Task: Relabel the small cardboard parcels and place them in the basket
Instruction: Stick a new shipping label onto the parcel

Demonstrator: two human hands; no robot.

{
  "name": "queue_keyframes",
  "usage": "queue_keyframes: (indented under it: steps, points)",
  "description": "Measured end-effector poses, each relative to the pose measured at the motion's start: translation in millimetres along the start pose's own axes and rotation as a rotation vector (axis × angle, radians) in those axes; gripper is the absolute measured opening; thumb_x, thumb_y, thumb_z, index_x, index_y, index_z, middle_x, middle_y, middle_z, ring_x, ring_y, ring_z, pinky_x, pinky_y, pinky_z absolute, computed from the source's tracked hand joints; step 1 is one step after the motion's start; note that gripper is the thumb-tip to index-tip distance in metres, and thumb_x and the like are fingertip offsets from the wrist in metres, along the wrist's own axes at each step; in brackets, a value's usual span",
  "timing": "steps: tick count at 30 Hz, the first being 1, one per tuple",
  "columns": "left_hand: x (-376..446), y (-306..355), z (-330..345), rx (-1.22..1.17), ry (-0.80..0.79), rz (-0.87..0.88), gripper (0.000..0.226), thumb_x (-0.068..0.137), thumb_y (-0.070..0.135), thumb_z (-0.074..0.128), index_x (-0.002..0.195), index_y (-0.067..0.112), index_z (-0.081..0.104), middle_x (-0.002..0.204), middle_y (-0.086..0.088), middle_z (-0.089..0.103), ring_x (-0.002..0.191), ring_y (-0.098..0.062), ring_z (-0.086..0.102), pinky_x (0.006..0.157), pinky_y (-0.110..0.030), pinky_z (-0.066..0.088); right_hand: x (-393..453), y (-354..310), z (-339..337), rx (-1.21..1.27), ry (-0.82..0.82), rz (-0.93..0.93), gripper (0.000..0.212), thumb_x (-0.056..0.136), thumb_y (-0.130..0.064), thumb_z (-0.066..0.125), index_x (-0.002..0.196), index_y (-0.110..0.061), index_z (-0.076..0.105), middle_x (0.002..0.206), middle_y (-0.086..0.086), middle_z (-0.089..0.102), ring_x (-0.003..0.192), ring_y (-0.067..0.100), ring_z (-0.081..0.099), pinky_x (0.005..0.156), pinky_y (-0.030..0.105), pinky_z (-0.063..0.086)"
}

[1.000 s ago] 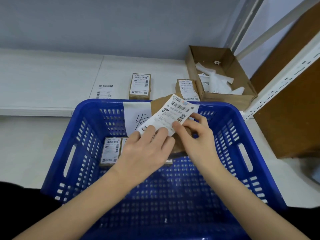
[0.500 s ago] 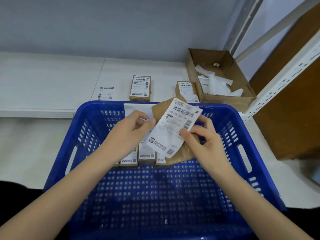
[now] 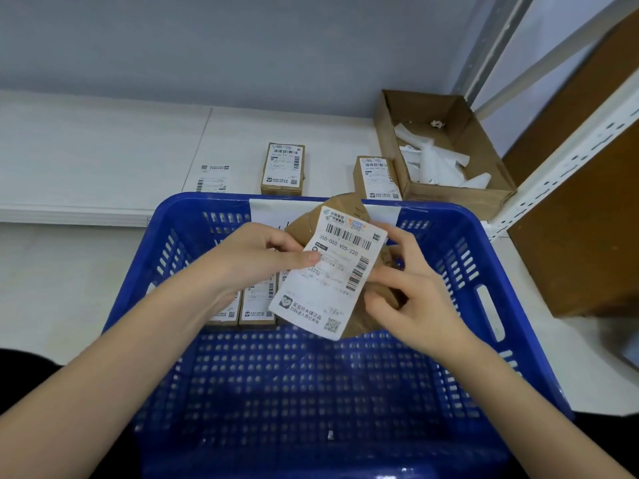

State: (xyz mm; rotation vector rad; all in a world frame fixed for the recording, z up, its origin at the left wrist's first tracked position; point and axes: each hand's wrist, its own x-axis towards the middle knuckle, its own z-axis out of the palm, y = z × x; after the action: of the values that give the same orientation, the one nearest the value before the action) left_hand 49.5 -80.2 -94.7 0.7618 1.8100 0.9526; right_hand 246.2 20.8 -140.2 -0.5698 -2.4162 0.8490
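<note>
Above the blue basket [image 3: 484, 257], the right hand [image 3: 411, 292] grips a tilted parcel [image 3: 377, 295]. The left hand [image 3: 262, 257] pinches the label [image 3: 332, 271] (long axis near-to-far) at its left edge, lying over the parcel.

You're in a packing or mail-order stockroom — slotted white metal shelving [image 3: 567, 157] stands at your right, small labelled cardboard parcels [image 3: 283, 169] sit on the white shelf board [image 3: 103, 160], beside a carton of peeled label backings [image 3: 446, 150] and a blue plastic basket [image 3: 460, 257].
</note>
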Motion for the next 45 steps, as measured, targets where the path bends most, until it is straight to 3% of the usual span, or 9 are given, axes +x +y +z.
queue_keyframes:
  steps: [8, 10, 19, 24, 27, 31, 37, 42, 45]
  points:
    - [-6.5, 1.6, -6.2, 0.016, -0.149, -0.064, 0.026, 0.057, 0.036, 0.077, 0.070, 0.014, 0.076, 0.087, -0.010, 0.073, 0.075, -0.020, 0.059, 0.069, -0.023, 0.046, 5.9, 19.3, -18.3, -0.406, -0.043, -0.393, 0.017, 0.094, -0.041, 0.051, 0.108, -0.039, 0.060, 0.144, 0.008, 0.037, 0.116, 0.032, 0.050, 0.065, 0.038, 0.054]
    - [-9.2, 1.5, -10.3, 0.049, -0.158, -0.077, 0.031, 0.053, 0.040, 0.077, 0.069, 0.014, 0.077, 0.084, -0.014, 0.067, 0.072, -0.021, 0.053, 0.069, -0.027, 0.044, 6.3, 22.2, -19.6, -0.479, -0.044, -0.473, 0.014, 0.093, -0.035, 0.056, 0.107, -0.037, 0.055, 0.144, 0.009, 0.035, 0.113, 0.033, 0.049, 0.066, 0.030, 0.047]
    - [-16.7, -6.7, -16.6, 0.103, -0.271, -0.136, 0.029, 0.048, 0.043, 0.078, 0.060, 0.016, 0.075, 0.069, -0.008, 0.071, 0.062, -0.011, 0.060, 0.065, -0.021, 0.047, 2.9, 43.5, -22.4, -0.664, 0.001, -0.637, 0.016, 0.094, -0.017, 0.058, 0.107, -0.024, 0.054, 0.146, 0.008, 0.032, 0.119, 0.041, 0.045, 0.081, 0.050, 0.045]
    - [-26.2, -17.7, -46.1, 0.109, -0.242, -0.141, 0.059, 0.036, 0.060, 0.090, 0.069, 0.012, 0.077, 0.082, -0.017, 0.073, 0.072, -0.022, 0.065, 0.073, -0.027, 0.050, 15.8, 58.5, -76.1, -0.637, 0.317, -0.383, 0.019, 0.092, -0.017, 0.062, 0.108, -0.025, 0.059, 0.141, 0.018, 0.036, 0.113, 0.041, 0.044, 0.091, 0.043, 0.038]
    - [-20.6, -14.1, -38.5, -0.016, -0.123, -0.072, 0.039, 0.056, 0.043, 0.081, 0.077, 0.011, 0.077, 0.086, -0.007, 0.075, 0.082, -0.020, 0.069, 0.086, -0.031, 0.053, 6.4, 47.8, -51.7, -0.331, 0.295, -0.194, 0.015, 0.091, -0.025, 0.062, 0.106, -0.027, 0.065, 0.145, 0.014, 0.034, 0.134, 0.026, 0.034, 0.101, 0.039, 0.042]
    - [-16.5, -14.8, -24.8, -0.150, -0.079, -0.057, 0.029, 0.058, 0.038, 0.076, 0.077, 0.016, 0.076, 0.096, -0.005, 0.075, 0.094, -0.016, 0.069, 0.094, -0.035, 0.050, -3.7, 19.0, -5.9, 0.160, 0.258, 0.200, 0.032, 0.085, -0.027, 0.061, 0.117, -0.030, 0.061, 0.147, -0.004, 0.034, 0.129, -0.004, 0.035, 0.092, 0.014, 0.047]
    - [-13.1, -18.3, 6.5, -0.581, -0.047, -0.172, 0.046, 0.068, 0.025, 0.070, 0.107, 0.001, 0.069, 0.103, -0.008, 0.073, 0.094, -0.023, 0.071, 0.079, -0.033, 0.058, -11.5, -8.1, 24.2, 0.556, 0.241, 0.484, 0.044, 0.087, -0.033, 0.060, 0.126, -0.047, 0.046, 0.128, -0.024, 0.051, 0.106, 0.003, 0.059, 0.075, 0.022, 0.055]
    - [-10.2, -20.7, 17.2, -0.568, 0.032, -0.162, 0.034, 0.080, 0.020, 0.070, 0.106, -0.001, 0.070, 0.100, -0.008, 0.074, 0.095, -0.023, 0.070, 0.077, -0.032, 0.059, -14.7, -14.4, 35.5, 0.538, 0.181, 0.502, 0.054, 0.080, -0.048, 0.056, 0.133, -0.040, 0.046, 0.135, -0.012, 0.051, 0.112, 0.006, 0.057, 0.088, 0.037, 0.055]
    - [-8.8, -23.4, 18.7, -0.513, 0.081, -0.154, 0.023, 0.082, 0.018, 0.070, 0.097, 0.000, 0.072, 0.095, -0.006, 0.075, 0.098, -0.022, 0.069, 0.073, -0.030, 0.059, -14.8, -17.4, 40.0, 0.594, 0.178, 0.523, 0.036, 0.092, -0.041, 0.046, 0.128, -0.041, 0.049, 0.132, -0.011, 0.054, 0.116, 0.004, 0.054, 0.097, 0.036, 0.050]
